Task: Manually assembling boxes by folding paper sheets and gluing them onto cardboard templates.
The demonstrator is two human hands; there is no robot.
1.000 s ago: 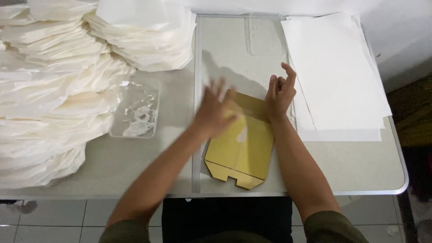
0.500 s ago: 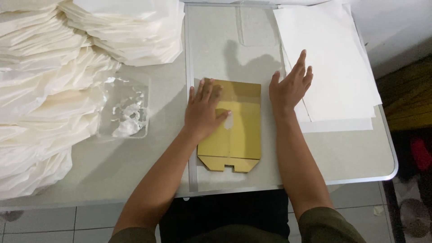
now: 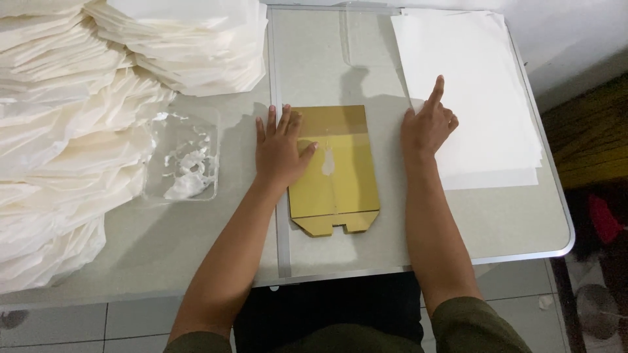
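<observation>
Head view, glue tray (image 3: 183, 157) beside left hand (image 3: 280, 147), paper stacks (image 3: 98, 85)

Bare table (image 3: 366, 78) lies open beyond the gold card (image 3: 337, 173). Left of it, a glue tray (image 3: 183, 157) and stacked white bags (image 3: 72, 150) block; right, white sheets (image 3: 477, 98).

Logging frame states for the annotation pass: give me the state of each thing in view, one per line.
gold card piece: flat on the table, white smear at its middle.
left hand: open, palm down on the gold card piece's left edge.
right hand: index finger out, on the white sheet stack's left edge.
white sheet stack: flat, squared.
clear tray: open, white paste inside.
folded white pieces: heaped in piles.
</observation>
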